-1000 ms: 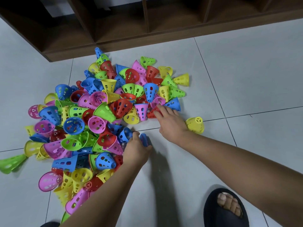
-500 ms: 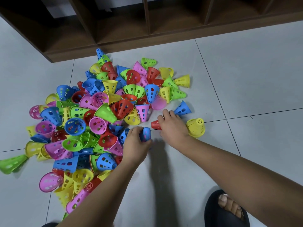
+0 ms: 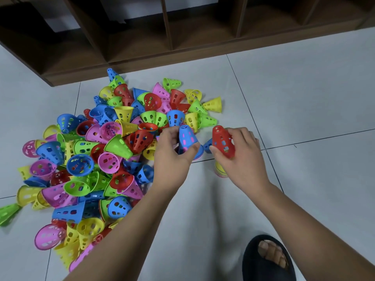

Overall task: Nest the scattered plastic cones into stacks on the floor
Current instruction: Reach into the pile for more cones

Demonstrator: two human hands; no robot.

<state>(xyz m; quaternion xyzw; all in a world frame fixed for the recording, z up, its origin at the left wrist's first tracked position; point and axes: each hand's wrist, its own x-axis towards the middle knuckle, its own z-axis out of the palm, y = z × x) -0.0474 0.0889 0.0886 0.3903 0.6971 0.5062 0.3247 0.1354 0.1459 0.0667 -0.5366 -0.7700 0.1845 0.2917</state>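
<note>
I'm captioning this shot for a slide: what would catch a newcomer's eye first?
A heap of bright plastic cones sprawls over pale floor tiles at left, before a dark wooden shelf. Beside it the left hand grips a blue cone, pink showing through its holes; the right hand grips a red cone.
</note>
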